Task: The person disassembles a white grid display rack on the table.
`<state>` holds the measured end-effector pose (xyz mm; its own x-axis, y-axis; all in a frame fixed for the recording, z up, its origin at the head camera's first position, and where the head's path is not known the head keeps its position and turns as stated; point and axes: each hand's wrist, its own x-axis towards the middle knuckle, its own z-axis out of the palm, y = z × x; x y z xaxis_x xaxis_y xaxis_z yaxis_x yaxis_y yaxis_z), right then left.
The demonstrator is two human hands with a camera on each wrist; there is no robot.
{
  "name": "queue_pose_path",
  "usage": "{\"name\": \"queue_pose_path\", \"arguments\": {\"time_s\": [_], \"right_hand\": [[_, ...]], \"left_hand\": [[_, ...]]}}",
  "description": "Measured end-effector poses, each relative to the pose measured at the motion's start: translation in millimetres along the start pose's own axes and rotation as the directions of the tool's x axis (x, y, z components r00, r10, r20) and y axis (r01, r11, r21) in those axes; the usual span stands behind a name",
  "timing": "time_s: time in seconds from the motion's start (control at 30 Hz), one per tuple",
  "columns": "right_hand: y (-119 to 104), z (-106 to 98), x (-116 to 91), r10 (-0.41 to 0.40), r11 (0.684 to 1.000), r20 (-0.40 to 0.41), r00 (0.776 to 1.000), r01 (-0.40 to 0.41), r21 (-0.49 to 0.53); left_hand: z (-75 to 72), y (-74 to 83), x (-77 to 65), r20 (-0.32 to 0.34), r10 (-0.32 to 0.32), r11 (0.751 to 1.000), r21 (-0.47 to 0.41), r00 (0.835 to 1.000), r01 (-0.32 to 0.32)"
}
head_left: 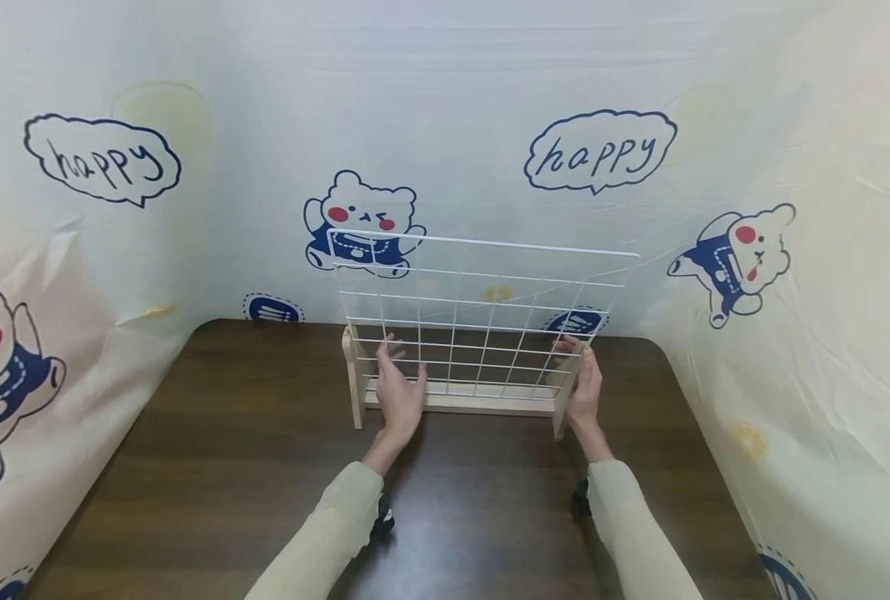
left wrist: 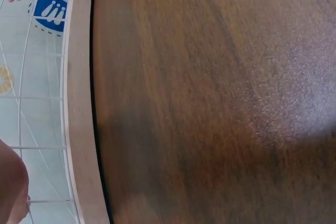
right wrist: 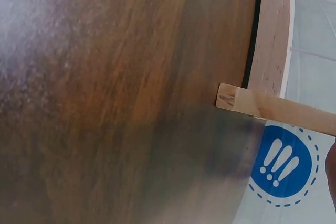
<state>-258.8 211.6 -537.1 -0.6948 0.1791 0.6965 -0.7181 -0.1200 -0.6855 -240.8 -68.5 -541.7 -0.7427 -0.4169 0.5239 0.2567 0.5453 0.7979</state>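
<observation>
While hands (head_left: 402, 393) (head_left: 584, 390) hold the wood-based rack (head_left: 490, 405), its white wires (head_left: 482, 242) form rectangles.

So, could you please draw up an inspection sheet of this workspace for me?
Surface: dark brown wood-grain table, with glare in both wrist views.
Job's things: white wire grid, set between the two side pieces of a pale wooden stand, which has a bar along the bottom.
Clutter: nothing seen.
Grips: left grip holds the wire grid near its left end; right grip holds the stand's right side piece. Both are bare hands.
Cables: nothing seen.
Surroundings: pale printed sheet behind and at both sides, with cartoon bears and "happy" bubbles.
</observation>
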Motion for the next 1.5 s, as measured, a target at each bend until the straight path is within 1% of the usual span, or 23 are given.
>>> {"name": "queue_pose_path", "arguments": {"time_s": [0.1, 0.2, 0.33, 0.47, 0.53, 0.63, 0.73, 0.83, 1.0, 1.13, 1.27, 1.4, 1.5], "right_hand": [[7, -6, 3, -0.012, 1.000, -0.019, 1.000, 0.012, 0.021], [1, -4, 6, 0.007, 1.000, -0.022, 1.000, -0.006, 0.029], [-11, 0, 6, 0.051, 0.999, -0.021, 0.998, -0.051, -0.016], [-20, 5, 5, 0.076, 0.991, -0.060, 0.995, -0.082, -0.106], [-21, 7, 5, 0.083, 0.987, -0.074, 0.994, -0.092, -0.130], [-21, 10, 5, 0.074, 0.984, -0.090, 0.993, -0.087, -0.157], [-19, 11, 5, 0.043, 0.982, -0.097, 0.994, -0.060, -0.178], [-17, 10, 5, 0.016, 0.978, -0.101, 0.995, -0.037, -0.208], [-17, 9, 2, 0.014, 0.972, -0.117, 0.993, -0.041, -0.232], [-16, 9, 2, 0.012, 0.974, -0.123, 0.992, -0.040, -0.225], [-15, 12, 3, -0.001, 0.977, -0.115, 0.993, -0.024, -0.214], [-13, 12, 3, 0.000, 0.972, -0.100, 0.995, -0.023, -0.235], [-12, 10, 0, 0.008, 0.966, -0.097, 0.995, -0.032, -0.255]], "left_hand": [[3.3, 1.0, 0.5, 0.000, 0.010, 1.000, 0.001, 1.000, -0.010], [5.9, 0.1, 1.5, -0.008, 0.034, 0.999, 0.002, 0.999, -0.034], [7.8, -0.7, 1.5, -0.025, 0.051, 0.999, 0.007, 0.998, -0.051], [8.5, -0.2, 1.7, -0.033, 0.053, 0.999, 0.003, 0.998, -0.053], [8.9, -0.5, 2.5, -0.038, 0.051, 0.999, -0.001, 0.998, -0.052], [8.3, -0.3, 3.3, -0.046, 0.037, 0.999, -0.016, 0.998, -0.038], [7.8, 0.1, 3.0, -0.049, 0.017, 0.999, -0.037, 0.999, -0.019], [7.9, 0.2, 2.0, -0.045, 0.014, 0.999, -0.051, 0.999, -0.016], [9.7, -1.1, 0.8, -0.050, 0.013, 0.998, -0.063, 0.999, -0.016], [10.5, -2.3, 1.2, -0.069, 0.010, 0.996, -0.083, 0.998, -0.016], [10.1, -4.3, 4.2, -0.079, 0.033, 0.994, -0.099, 0.996, -0.041], [8.6, -6.9, 7.1, -0.088, 0.067, 0.987, -0.141, 0.994, -0.079], [8.3, -9.2, 5.7, -0.081, 0.072, 0.981, -0.174, 0.994, -0.085]]}}
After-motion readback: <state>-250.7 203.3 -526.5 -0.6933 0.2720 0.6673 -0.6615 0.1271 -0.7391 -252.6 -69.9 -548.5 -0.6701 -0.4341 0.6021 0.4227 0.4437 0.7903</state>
